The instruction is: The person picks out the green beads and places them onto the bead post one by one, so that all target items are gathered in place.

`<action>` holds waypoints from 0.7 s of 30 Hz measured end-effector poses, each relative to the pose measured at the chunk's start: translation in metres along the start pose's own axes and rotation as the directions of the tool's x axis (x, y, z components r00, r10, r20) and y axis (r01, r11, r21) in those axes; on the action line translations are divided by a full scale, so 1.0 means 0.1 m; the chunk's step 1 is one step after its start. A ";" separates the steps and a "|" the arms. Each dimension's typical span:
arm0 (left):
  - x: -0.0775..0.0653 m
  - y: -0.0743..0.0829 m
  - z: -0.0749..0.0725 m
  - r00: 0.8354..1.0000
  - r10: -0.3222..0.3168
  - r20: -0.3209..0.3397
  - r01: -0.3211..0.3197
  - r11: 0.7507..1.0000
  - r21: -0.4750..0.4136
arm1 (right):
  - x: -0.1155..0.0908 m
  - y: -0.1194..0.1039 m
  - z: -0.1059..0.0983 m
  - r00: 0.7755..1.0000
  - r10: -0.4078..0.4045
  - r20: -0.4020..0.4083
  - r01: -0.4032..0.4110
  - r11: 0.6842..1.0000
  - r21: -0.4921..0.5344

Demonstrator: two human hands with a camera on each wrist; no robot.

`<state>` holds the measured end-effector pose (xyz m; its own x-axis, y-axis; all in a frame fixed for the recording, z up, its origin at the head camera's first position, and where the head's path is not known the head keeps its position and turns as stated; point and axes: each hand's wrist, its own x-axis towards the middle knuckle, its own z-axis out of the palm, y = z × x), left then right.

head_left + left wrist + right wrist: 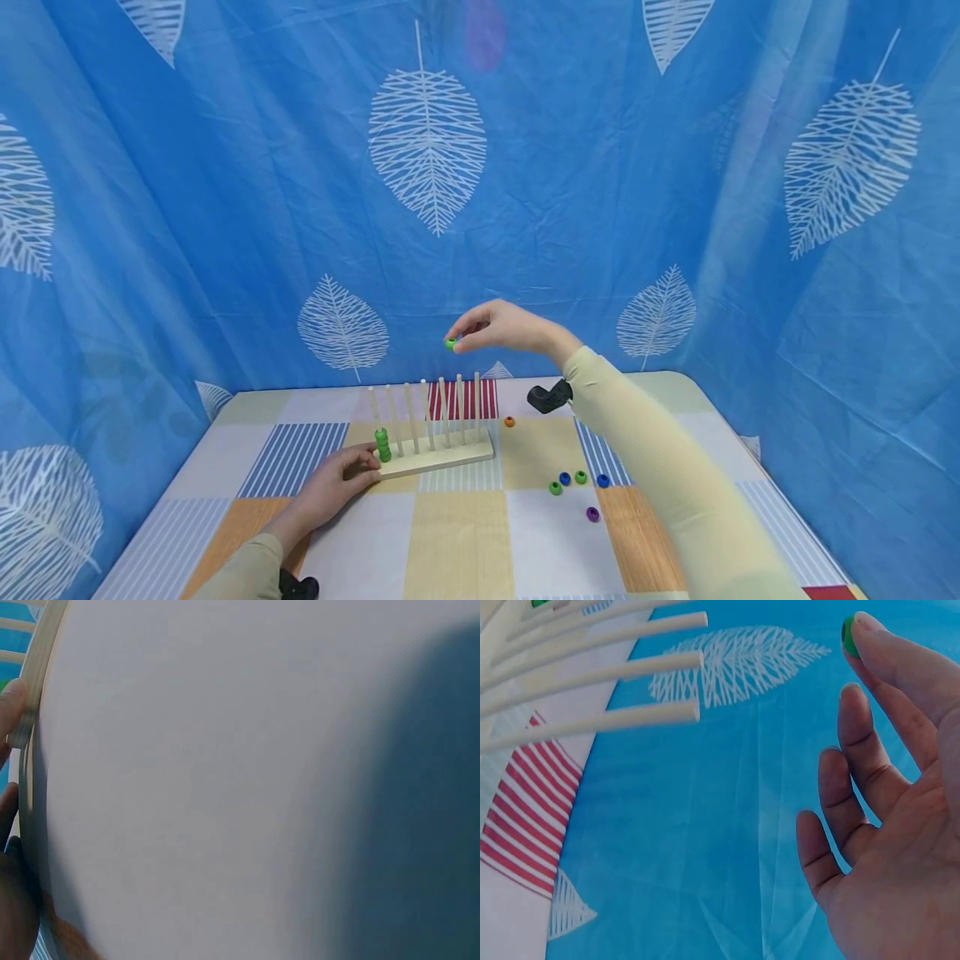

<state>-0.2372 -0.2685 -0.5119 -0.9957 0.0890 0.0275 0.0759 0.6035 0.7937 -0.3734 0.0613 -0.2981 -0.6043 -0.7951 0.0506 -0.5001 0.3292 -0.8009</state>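
Observation:
My right hand (506,325) is raised above the pegs and pinches a green bead (848,636) between thumb and index finger. In the right wrist view, the other fingers are spread and loosely bent. A wooden peg rack (444,457) stands on the table, with several upright pegs in a row. Several green beads (383,447) are stacked on its leftmost peg; the other pegs bear none. My left hand (336,483) grips the rack's left end, its thumb (10,705) against the base edge. Part of that grip is out of sight.
Right of the rack lie loose beads: an orange bead (510,422), a purple bead (592,514), two blue beads (603,481) and two green beads (555,488). A patchwork cloth (457,533) covers the table. Blue curtains with white leaves (555,167) surround its back and sides.

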 end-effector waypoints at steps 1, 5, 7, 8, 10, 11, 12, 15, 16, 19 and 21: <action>0.00 0.00 0.00 1.000 0.002 0.000 -0.002 1.000 0.001 | 0.02 -0.01 0.02 1.000 -0.004 -0.001 0.004 1.000 0.001; 0.00 0.01 0.00 1.000 0.009 -0.001 -0.009 1.000 0.003 | 0.08 -0.05 0.10 1.000 -0.026 0.002 0.026 1.000 -0.001; 0.00 0.01 0.00 1.000 0.009 -0.001 -0.009 1.000 0.001 | 0.12 -0.07 0.14 0.999 -0.036 0.006 0.036 0.999 0.002; 0.00 0.00 0.00 1.000 0.009 -0.001 -0.009 1.000 0.000 | 0.13 -0.07 0.16 0.999 -0.043 0.009 0.043 0.999 0.007; 0.00 0.00 0.00 1.000 0.008 0.000 -0.008 1.000 -0.004 | 0.17 -0.09 0.21 0.998 -0.054 0.016 0.054 0.998 0.013; 0.00 0.00 0.00 1.000 0.008 0.000 -0.008 1.000 -0.008 | 0.19 -0.09 0.23 0.998 -0.060 0.020 0.060 0.998 0.015; 0.00 0.00 0.00 1.000 0.007 0.000 -0.007 1.000 -0.010 | 0.20 -0.10 0.25 0.997 -0.066 0.025 0.066 0.998 0.018; 0.00 -0.01 0.00 1.000 0.006 -0.002 -0.006 1.000 -0.019 | 0.25 -0.11 0.31 0.996 -0.081 0.036 0.081 0.997 0.015; 0.00 -0.01 0.00 1.000 0.007 -0.003 -0.007 1.000 -0.020 | 0.27 -0.12 0.33 0.996 -0.085 0.041 0.085 0.996 0.016; 0.00 -0.01 0.00 1.000 0.007 -0.007 -0.007 1.000 -0.017 | 0.31 -0.14 0.38 0.994 -0.098 0.052 0.097 0.995 0.027; 0.00 -0.02 0.00 1.000 0.007 -0.008 -0.007 1.000 -0.017 | 0.34 -0.14 0.41 0.993 -0.104 0.054 0.103 0.994 0.032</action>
<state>-0.2370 -0.2692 -0.5133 -0.9955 0.0869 0.0377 0.0818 0.5890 0.8040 -0.3615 0.0086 -0.3098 -0.5148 -0.8512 0.1018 -0.5396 0.2295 -0.8101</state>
